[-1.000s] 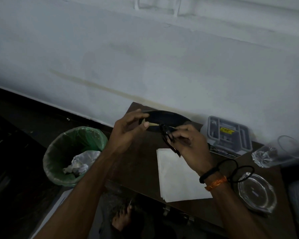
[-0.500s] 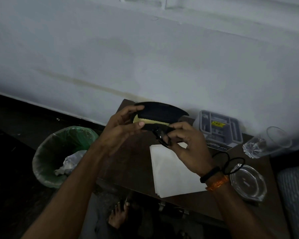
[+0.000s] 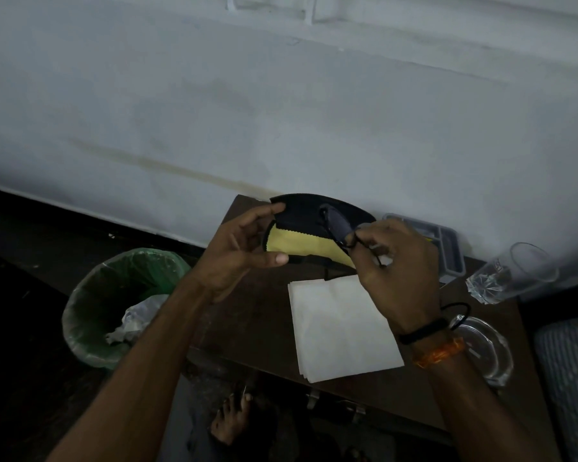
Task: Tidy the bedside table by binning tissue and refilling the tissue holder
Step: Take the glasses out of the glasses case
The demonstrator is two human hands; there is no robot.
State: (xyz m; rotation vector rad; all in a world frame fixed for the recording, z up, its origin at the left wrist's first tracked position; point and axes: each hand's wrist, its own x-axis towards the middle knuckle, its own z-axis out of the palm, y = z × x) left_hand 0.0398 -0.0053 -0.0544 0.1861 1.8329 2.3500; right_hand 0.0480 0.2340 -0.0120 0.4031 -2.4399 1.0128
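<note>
**Hands hold a black case open above a dim bedside table**

Head camera view, looking down. A dark wooden bedside table (image 3: 247,328) stands against a pale, stained wall (image 3: 281,111); every place below is given from this table. On its top, near the middle, lies a flat stack of white tissue (image 3: 341,328). At the table's back right corner sits a grey compartment tray (image 3: 447,248), largely hidden behind the right hand. Further right a clear drinking glass (image 3: 514,275) lies on its side at the table's edge, and a clear glass ashtray (image 3: 484,351) sits near the front right. On the floor to the table's left stands a bin (image 3: 121,305) with a green liner, crumpled tissue (image 3: 134,321) inside.

Above the table's back edge, the left hand (image 3: 241,251) pinches the left end of a black case (image 3: 314,218) between thumb and fingertips, propping it open to show a yellow cloth (image 3: 301,245) inside. The right hand (image 3: 397,261) pinches a thin dark item at the case's right end; it is too dark to identify.

A bare foot (image 3: 234,421) shows below the table's front. The room is dim, and a striped fabric at the far right is cut off.
</note>
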